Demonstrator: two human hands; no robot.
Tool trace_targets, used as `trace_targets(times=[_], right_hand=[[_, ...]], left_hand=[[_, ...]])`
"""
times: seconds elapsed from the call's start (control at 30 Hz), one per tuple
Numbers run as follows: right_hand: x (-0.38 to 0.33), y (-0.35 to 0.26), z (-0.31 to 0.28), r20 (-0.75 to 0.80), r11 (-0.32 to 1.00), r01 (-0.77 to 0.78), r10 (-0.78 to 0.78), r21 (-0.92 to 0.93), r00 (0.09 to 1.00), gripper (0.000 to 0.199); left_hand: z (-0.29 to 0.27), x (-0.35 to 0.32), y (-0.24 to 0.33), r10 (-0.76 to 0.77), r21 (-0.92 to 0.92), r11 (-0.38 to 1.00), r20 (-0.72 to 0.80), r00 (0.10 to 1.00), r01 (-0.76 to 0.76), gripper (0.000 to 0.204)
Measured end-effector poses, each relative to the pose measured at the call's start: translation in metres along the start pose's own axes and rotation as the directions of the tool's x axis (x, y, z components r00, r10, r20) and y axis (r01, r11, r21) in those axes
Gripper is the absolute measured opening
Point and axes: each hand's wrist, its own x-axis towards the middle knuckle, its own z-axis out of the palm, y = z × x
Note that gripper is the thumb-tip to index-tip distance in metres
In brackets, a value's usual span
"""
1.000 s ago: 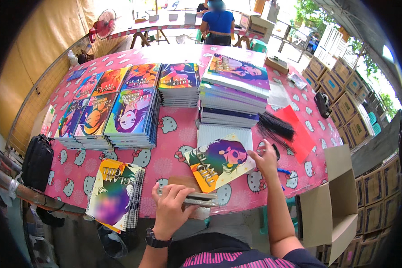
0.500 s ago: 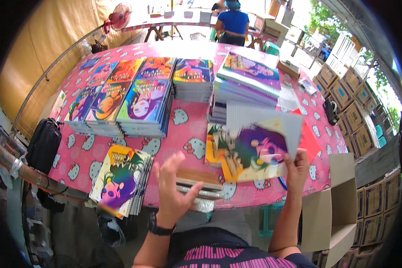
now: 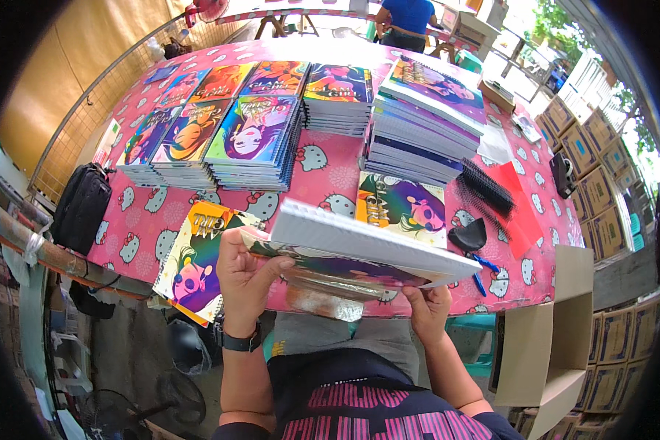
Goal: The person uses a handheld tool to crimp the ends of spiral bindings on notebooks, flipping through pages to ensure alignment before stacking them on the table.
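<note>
I hold a notebook block, a thick white page stack with a colourful cover underneath, level above the table's near edge. My left hand grips its left end, thumb on top. Its right underside rests in my right hand. A shiny silver sheet hangs just below the block. On the pink patterned table behind it lies a loose colourful cover. A finished spiral notebook lies at the table edge beside my left hand.
Several stacks of colourful notebooks fill the far table, with a tall stack to the right. Black spiral combs and a red sheet lie right. An open cardboard box stands at my right. A black bag hangs left.
My right hand lifted the cover and pages off the table and brought them toward me. My left hand left the table edge and took hold of the block's left end.
</note>
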Motion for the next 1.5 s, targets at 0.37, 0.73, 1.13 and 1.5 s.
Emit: trace_targets(times=[0.37, 0.73, 1.13, 1.5], right_hand=[[-0.002, 0.022, -0.002, 0.170, 0.968, -0.149, 0.185, -0.203, 0.968, 0.034], [0.045, 0.010, 0.005, 0.056, 0.992, 0.053, -0.059, 0.112, 0.997, 0.066], [0.180, 0.122, -0.193, -0.291, 0.220, -0.324, 0.169, -0.920, 0.942, 0.025], [0.184, 0.082, -0.225, -0.435, 0.721, -0.151, -0.224, -0.676, 0.872, 0.025]], left_hand=[[-0.012, -0.005, -0.020, -0.172, 0.051, 0.984, 0.057, 0.983, 0.169, 0.047], [-0.006, -0.019, -0.046, -0.172, 0.011, 0.983, -0.273, 0.946, 0.182, 0.038], [-0.004, -0.026, -0.053, -0.268, -0.059, 0.963, -0.279, 0.922, 0.262, 0.015], [0.008, -0.016, -0.048, -0.178, 0.007, 0.982, -0.303, 0.936, 0.189, 0.045]])
